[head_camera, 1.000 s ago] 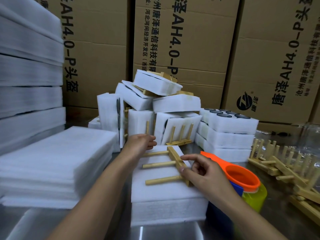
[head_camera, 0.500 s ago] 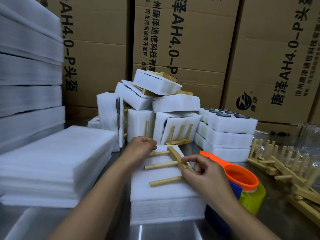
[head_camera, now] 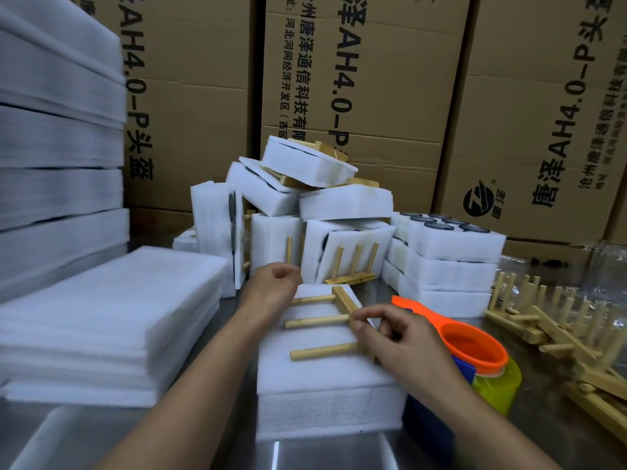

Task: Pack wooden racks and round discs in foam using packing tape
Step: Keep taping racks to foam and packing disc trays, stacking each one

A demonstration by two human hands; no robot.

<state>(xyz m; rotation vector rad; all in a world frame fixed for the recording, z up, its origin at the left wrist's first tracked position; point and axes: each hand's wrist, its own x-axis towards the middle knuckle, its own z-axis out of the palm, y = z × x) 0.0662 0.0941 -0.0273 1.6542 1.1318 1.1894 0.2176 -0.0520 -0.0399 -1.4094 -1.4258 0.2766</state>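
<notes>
A wooden rack [head_camera: 325, 321] with three pegs lies flat on a white foam block [head_camera: 322, 381] in front of me. My right hand [head_camera: 400, 337] pinches the rack's base bar at its near end. My left hand [head_camera: 271, 288], fingers curled, rests at the tip of the far peg; whether it grips the peg is hidden. An orange, blue and yellow tape dispenser [head_camera: 475, 351] stands just right of the foam block. Foam trays holding dark round discs [head_camera: 441, 227] are stacked behind it.
A pile of wrapped foam packs [head_camera: 305, 198] stands behind the block. Flat foam sheets [head_camera: 112, 320] are stacked at the left, with taller foam stacks [head_camera: 57, 140] behind. Loose wooden racks [head_camera: 559, 320] lie at the right. Cardboard boxes [head_camera: 373, 79] wall the back.
The rack has shifted slightly on the foam block. My right hand slid along the base bar and my left hand stayed at the far peg.
</notes>
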